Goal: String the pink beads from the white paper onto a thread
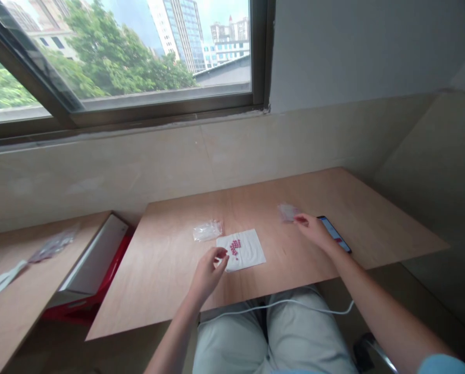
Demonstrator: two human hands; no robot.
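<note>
My left hand (210, 269) hovers at the left edge of a white paper sheet (254, 252), its fingers loosely curled and the thumb apart from the forefinger. Nothing clearly shows between them. Beside its fingertips, small red beads (235, 244) lie clustered on the sheet. Out to the right, my right hand (312, 229) has its fingertips closed at the near corner of a clear plastic bag (287, 212) lying on the table. Whether that is one bag or a stack, I cannot tell.
Another clear plastic bag (208, 231) lies behind the sheet on the wooden table (150, 270). A phone (336, 236) lies close to my right forearm. A white cable (295, 302) crosses my lap. Across a gap on the left stands a second table (26, 296), near a red stool (111, 275).
</note>
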